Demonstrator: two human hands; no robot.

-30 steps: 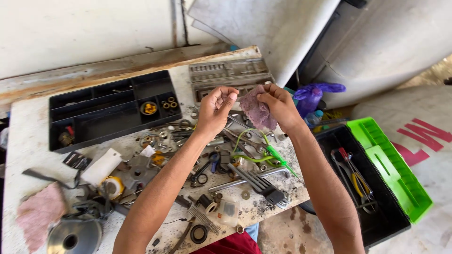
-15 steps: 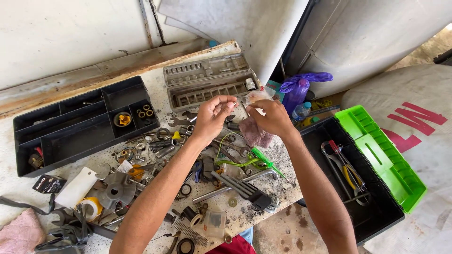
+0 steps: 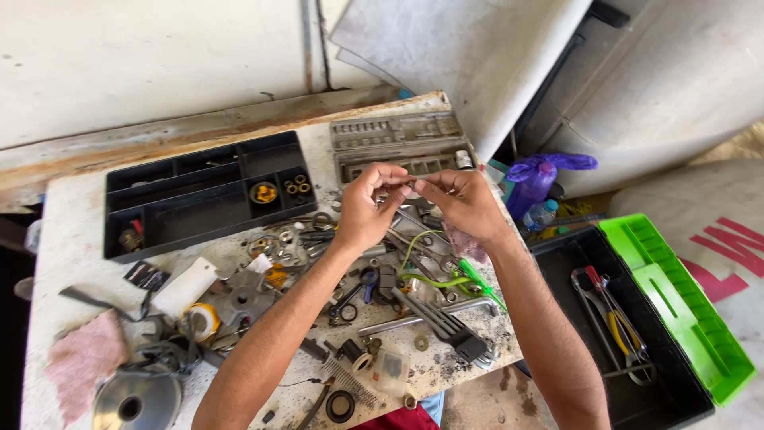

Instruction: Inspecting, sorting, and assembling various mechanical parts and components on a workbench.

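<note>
my left hand (image 3: 368, 209) and my right hand (image 3: 464, 203) are meeting at the centre of the frame, above the cluttered work table (image 3: 68, 239). the fingertips of both hands are pinching a small part (image 3: 412, 184) between them; it is too small to identify, and it is sitting just below the grey socket case (image 3: 398, 143) in the upper middle of the frame. a pink rag (image 3: 468, 244) is hanging under my right palm, and i am apparently holding it against that hand with the lower fingers, though the exact grip is hidden.

directly under my hands, loose metal parts are lying scattered: a set of hex keys (image 3: 446, 326) at lower centre, a green-handled screwdriver (image 3: 480, 280) just right of them, and a coil spring (image 3: 347, 381) near the bottom edge. a black compartment tray (image 3: 203, 195) is occupying the upper left of the table, with a yellow fitting (image 3: 263, 193) in one of its cells. a second pink cloth (image 3: 83, 362) is lying at lower left, beside a round metal disc (image 3: 135, 402). a white block (image 3: 185, 287) is resting left of centre.

at the right of the frame, an open toolbox (image 3: 676, 314) with a green lid is standing on the ground, with pliers (image 3: 617, 322) inside. a purple plastic bag (image 3: 541, 171) is sitting above it, beside the table edge.
</note>
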